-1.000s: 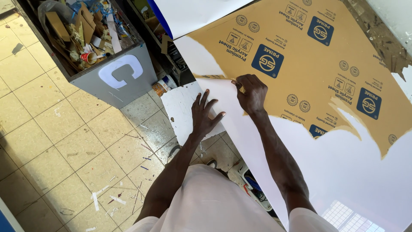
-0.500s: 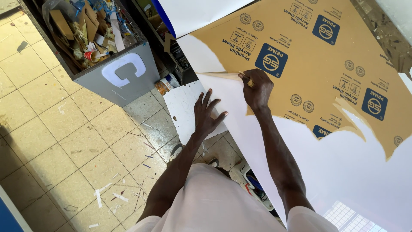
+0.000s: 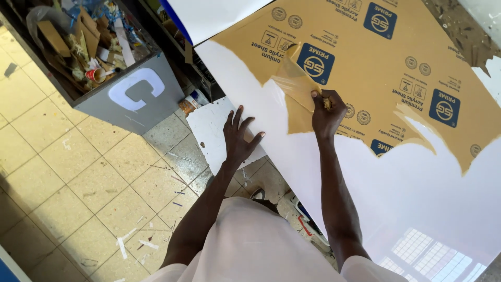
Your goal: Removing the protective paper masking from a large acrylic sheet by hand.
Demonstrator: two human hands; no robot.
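Head view: right hand [image 3: 327, 112] pinches peeled brown film [image 3: 295, 78]; left hand [image 3: 240, 137] splayed flat on white sheet [image 3: 386, 183].

- Bare white sheet [image 3: 407, 198] right of right hand [image 3: 326, 112]: open, unobstructed.
- Path ahead blocked by lifted film flap [image 3: 295, 78], still-stuck brown film [image 3: 376, 68] beyond.
- Left hand [image 3: 240, 138] is spread at sheet edge; grey scrap bin [image 3: 130, 96] stands nearby on floor, cluttered w/ offcuts.

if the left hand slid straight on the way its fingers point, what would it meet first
Probably the torn edge of the brown paper film. The left hand lies flat on the glossy white acrylic sheet, fingers pointing up and slightly right across bare white surface, with nothing else visibly between.
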